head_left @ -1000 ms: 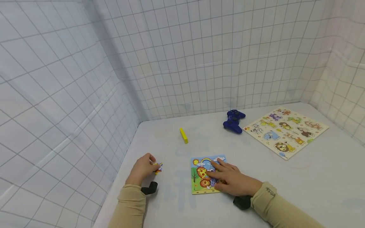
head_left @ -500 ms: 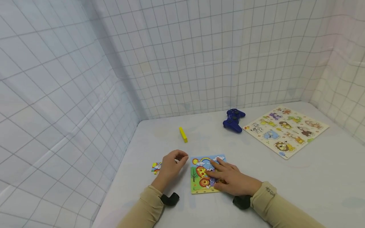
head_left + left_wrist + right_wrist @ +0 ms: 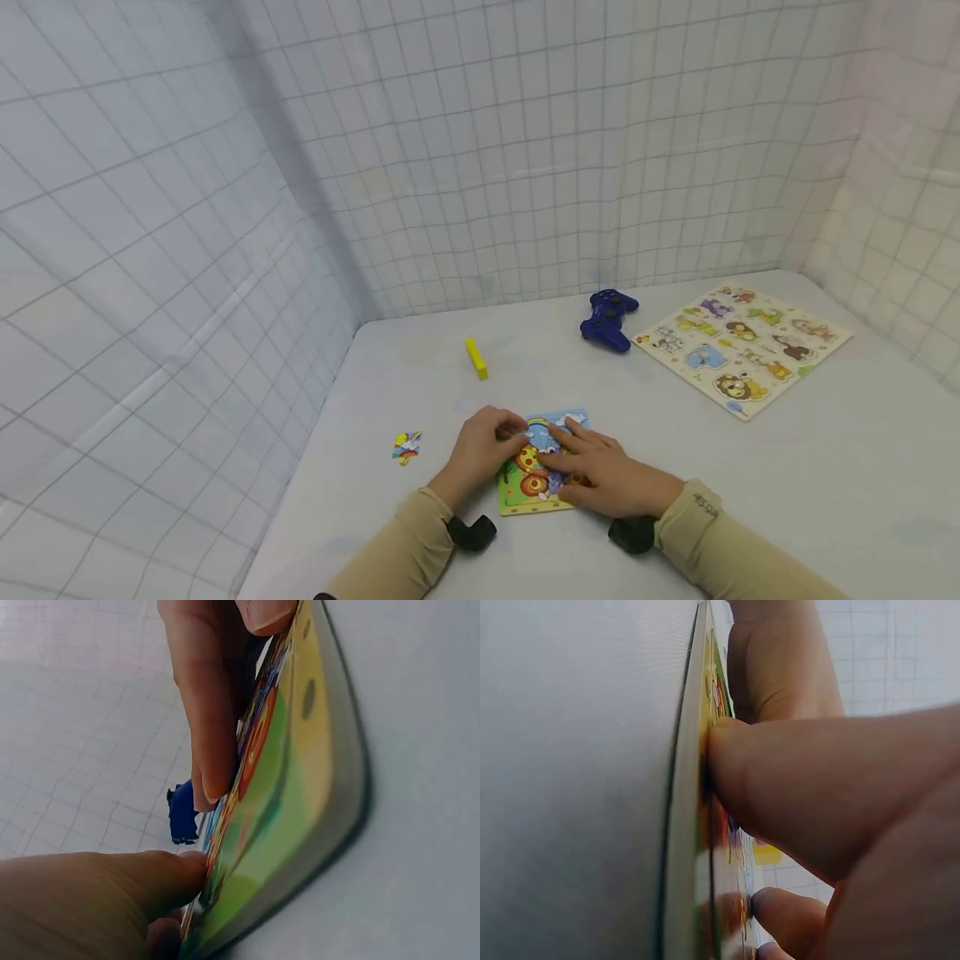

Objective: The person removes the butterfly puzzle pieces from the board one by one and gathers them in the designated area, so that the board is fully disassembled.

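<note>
A small colourful jigsaw puzzle (image 3: pixel 517 498) lies on the table in front of me, printed with a rainbow, a tree and cartoon figures. My left hand (image 3: pixel 483 442) is at its upper left part, fingers bent and thumb (image 3: pixel 176 874) on the printed face, gripping near the left edge. What lies between those fingertips is hidden. My right hand (image 3: pixel 611 477) rests with spread fingers on the puzzle's right side; its thumb (image 3: pixel 739 761) touches the face near the front edge. A loose puzzle piece (image 3: pixel 406 447) with a sun and rainbow print lies to the left.
A yellow block (image 3: pixel 476 358) lies beyond the puzzle. Farther back sits a blue game controller (image 3: pixel 609 319), and right of it an animal picture board (image 3: pixel 742 346). Grid-patterned white cloth walls (image 3: pixel 510 167) enclose the table at the back and both sides.
My left hand has left the loose piece and moved right onto the puzzle's upper left part. The right hand has stayed on the puzzle. The view has shifted slightly.
</note>
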`<state>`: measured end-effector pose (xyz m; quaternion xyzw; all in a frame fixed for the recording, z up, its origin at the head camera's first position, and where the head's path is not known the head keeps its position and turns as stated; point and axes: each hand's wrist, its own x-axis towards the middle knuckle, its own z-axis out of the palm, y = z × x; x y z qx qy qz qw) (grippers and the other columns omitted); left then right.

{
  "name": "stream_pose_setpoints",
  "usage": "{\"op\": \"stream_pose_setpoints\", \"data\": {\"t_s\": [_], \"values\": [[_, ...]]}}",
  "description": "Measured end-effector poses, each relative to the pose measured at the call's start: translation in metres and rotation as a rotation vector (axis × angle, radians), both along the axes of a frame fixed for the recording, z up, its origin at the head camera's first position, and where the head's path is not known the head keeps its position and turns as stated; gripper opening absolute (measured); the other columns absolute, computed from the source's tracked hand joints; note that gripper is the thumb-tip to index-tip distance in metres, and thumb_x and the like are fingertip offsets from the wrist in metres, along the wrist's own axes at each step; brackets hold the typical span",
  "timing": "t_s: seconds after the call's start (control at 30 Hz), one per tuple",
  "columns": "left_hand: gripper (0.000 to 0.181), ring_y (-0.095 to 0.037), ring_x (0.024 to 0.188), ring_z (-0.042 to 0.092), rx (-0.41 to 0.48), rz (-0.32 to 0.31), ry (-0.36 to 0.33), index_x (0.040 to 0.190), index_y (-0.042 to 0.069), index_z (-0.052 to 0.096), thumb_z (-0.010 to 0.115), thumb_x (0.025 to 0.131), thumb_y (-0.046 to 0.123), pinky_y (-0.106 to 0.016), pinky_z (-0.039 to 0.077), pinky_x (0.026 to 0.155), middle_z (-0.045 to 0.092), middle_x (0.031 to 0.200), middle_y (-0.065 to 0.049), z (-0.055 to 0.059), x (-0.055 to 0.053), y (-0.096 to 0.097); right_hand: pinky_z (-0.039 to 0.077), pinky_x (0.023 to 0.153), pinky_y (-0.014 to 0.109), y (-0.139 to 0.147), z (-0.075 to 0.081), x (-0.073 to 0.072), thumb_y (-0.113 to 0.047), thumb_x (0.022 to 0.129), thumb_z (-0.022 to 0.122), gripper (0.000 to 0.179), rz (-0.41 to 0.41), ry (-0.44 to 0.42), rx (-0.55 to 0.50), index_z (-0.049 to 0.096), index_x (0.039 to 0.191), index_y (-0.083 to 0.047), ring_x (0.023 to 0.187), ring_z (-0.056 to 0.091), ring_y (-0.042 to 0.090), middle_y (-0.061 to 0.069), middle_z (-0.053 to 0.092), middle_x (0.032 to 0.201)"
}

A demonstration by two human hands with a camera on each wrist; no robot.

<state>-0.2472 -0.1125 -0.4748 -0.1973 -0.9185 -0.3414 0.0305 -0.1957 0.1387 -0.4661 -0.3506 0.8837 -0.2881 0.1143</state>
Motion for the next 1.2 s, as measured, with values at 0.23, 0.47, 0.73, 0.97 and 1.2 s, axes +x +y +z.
{"op": "stream_pose_setpoints", "data": {"t_s": [0.23, 0.47, 0.73, 0.97, 1.2], "values": [[0.010, -0.007, 0.081, 0.053, -0.018, 0.048, 0.038, 0.099, 0.022, 0.079, 0.079, 0.093, 0.030, -0.024, 0.045, 0.072, 0.056, 0.098, 0.004, -0.0037, -0.0016, 0.0003, 0.026, 0.115, 0.070, 0.0017, -0.0003, -0.0014, -0.039, 0.103, 0.062, 0.058, -0.076, 0.117, 0.001, 0.050, 0.153, -0.013, 0.155, 0.020, 0.046, 0.021, 0.029, 0.166], [0.011, -0.008, 0.081, 0.052, -0.025, 0.038, 0.017, 0.100, 0.022, 0.080, 0.078, 0.094, 0.031, -0.025, 0.044, 0.072, 0.058, 0.099, 0.004, 0.0013, -0.0007, 0.0021, 0.031, 0.116, 0.065, 0.0046, -0.0013, -0.0043, -0.040, 0.102, 0.064, 0.061, -0.201, 0.217, 0.069, 0.053, 0.147, 0.000, 0.153, 0.029, 0.042, 0.019, 0.040, 0.161], [0.010, -0.006, 0.079, 0.052, -0.040, 0.041, 0.019, 0.100, 0.024, 0.079, 0.076, 0.095, 0.032, -0.024, 0.044, 0.070, 0.057, 0.098, 0.006, -0.0006, 0.0012, 0.0015, 0.031, 0.115, 0.066, 0.0030, -0.0023, -0.0057, -0.038, 0.103, 0.062, 0.061, -0.179, 0.188, 0.075, 0.051, 0.148, 0.002, 0.154, 0.026, 0.043, 0.020, 0.038, 0.162], [0.010, -0.004, 0.079, 0.053, -0.029, 0.040, 0.023, 0.101, 0.023, 0.077, 0.075, 0.096, 0.032, -0.024, 0.044, 0.070, 0.058, 0.098, 0.007, -0.0004, 0.0007, 0.0016, 0.030, 0.117, 0.064, 0.0027, -0.0021, -0.0064, -0.038, 0.103, 0.062, 0.061, -0.169, 0.186, 0.076, 0.051, 0.148, 0.003, 0.154, 0.026, 0.044, 0.021, 0.038, 0.162], [0.009, -0.003, 0.075, 0.052, -0.023, 0.037, 0.021, 0.102, 0.025, 0.074, 0.073, 0.097, 0.033, -0.023, 0.043, 0.067, 0.058, 0.093, 0.009, -0.0015, 0.0001, 0.0021, 0.030, 0.117, 0.063, 0.0026, -0.0013, -0.0058, -0.037, 0.103, 0.062, 0.061, -0.164, 0.189, 0.073, 0.051, 0.148, 0.003, 0.153, 0.026, 0.045, 0.023, 0.038, 0.161]]}}
